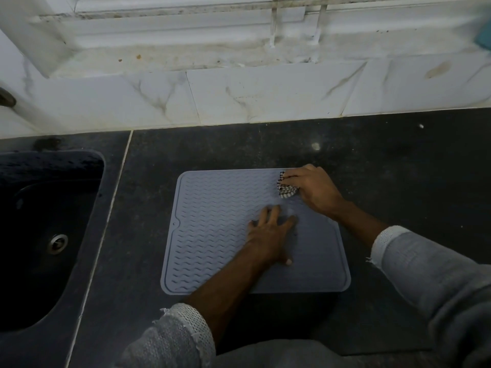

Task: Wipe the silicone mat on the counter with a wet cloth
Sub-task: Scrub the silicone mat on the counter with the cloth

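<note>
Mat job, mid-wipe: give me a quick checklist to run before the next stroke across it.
1. Cloth held by right hand: ok, fingers curled round it.
2. Cloth on the mat: ok, at its far right corner.
3. Left hand steadying the mat: ok, pressed flat near the middle.
4. Mat flat on the counter: ok, no lifted edge seen.
5. Stroke path clear: not ok, left hand lies in it.
6. Cloth wet enough: cannot tell.
</note>
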`<act>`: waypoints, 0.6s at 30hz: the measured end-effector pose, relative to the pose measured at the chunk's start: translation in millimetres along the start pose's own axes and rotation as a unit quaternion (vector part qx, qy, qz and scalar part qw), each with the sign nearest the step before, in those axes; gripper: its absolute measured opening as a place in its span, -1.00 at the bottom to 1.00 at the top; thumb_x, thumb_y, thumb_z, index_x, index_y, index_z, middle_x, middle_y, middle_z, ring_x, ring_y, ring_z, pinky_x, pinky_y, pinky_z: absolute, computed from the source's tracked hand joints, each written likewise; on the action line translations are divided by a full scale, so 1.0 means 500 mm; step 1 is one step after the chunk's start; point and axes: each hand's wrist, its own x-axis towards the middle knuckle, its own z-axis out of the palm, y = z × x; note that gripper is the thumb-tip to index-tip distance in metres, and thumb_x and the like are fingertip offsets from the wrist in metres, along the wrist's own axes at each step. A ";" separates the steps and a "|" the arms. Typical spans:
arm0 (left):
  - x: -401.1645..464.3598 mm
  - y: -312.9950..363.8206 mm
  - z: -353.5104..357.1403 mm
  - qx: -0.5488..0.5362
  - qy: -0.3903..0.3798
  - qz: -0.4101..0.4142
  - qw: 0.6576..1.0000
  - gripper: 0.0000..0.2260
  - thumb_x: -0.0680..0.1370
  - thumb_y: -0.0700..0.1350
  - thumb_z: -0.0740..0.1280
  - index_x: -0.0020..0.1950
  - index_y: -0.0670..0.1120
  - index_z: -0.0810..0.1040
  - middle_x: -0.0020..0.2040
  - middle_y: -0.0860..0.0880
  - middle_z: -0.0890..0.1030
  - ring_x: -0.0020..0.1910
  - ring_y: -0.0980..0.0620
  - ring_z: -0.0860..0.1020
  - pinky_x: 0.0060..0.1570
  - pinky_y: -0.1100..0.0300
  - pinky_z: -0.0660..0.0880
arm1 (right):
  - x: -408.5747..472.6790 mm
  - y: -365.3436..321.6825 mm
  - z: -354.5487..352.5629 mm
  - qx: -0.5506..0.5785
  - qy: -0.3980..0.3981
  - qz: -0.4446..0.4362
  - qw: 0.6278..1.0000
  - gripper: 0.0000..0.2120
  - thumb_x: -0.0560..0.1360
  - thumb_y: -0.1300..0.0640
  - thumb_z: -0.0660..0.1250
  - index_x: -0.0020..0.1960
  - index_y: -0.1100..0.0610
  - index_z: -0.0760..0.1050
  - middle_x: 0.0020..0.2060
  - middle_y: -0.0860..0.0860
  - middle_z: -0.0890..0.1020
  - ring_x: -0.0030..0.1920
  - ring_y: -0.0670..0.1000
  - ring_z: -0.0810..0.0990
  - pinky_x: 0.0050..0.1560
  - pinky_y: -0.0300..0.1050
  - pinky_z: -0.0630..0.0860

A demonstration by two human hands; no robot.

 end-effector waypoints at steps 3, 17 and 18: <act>0.002 0.001 -0.003 0.009 -0.011 -0.005 1.000 0.01 0.34 0.15 0.51 0.54 0.20 -0.14 0.54 -0.07 -0.28 0.50 -0.22 -0.27 0.39 -0.35 -0.06 | 0.016 -0.021 0.023 -0.055 -0.096 -0.027 0.994 -0.64 0.50 0.21 0.29 0.29 0.07 0.49 0.34 0.03 0.47 0.34 0.11 0.36 0.35 0.02 0.24; 0.002 0.001 0.002 -0.004 -0.015 -0.009 1.000 0.00 0.34 0.12 0.51 0.54 0.21 -0.15 0.55 -0.05 -0.30 0.50 -0.21 -0.30 0.41 -0.35 -0.08 | -0.025 0.040 0.002 -0.070 -0.032 -0.022 0.997 -0.65 0.41 0.26 0.37 0.18 0.09 0.57 0.22 0.06 0.57 0.20 0.18 0.47 0.13 0.02 0.30; 0.001 0.002 0.000 -0.002 -0.016 -0.009 1.000 0.00 0.35 0.12 0.51 0.54 0.21 -0.15 0.55 -0.05 -0.30 0.50 -0.21 -0.30 0.41 -0.35 -0.08 | -0.016 0.024 0.011 -0.060 -0.029 -0.034 0.997 -0.66 0.42 0.25 0.37 0.19 0.11 0.57 0.22 0.07 0.57 0.21 0.19 0.47 0.19 0.06 0.30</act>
